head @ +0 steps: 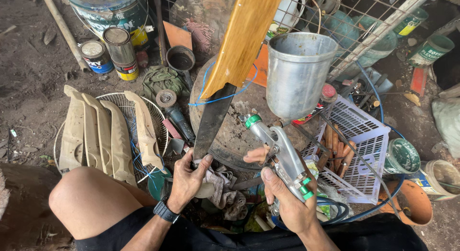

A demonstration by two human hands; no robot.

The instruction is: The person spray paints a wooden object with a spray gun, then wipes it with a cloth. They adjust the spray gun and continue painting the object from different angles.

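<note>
Metal cup first: the big aluminium pot of the spray gun [287,150] rises right of centre, and the right hand [287,203] is wrapped tight around its grip near the bottom, a finger across the trigger. Left of it the long blade [213,119] slants up and away into a glossy yellow wooden sheath [242,40] looped with blue cord [211,100], and the left hand [187,176] clamps its near end, fingers curled shut. Far left, pale unfinished wooden handles [103,133] lie on a wire fan guard [158,124]; on the right, a white plastic basket [369,145].
</note>
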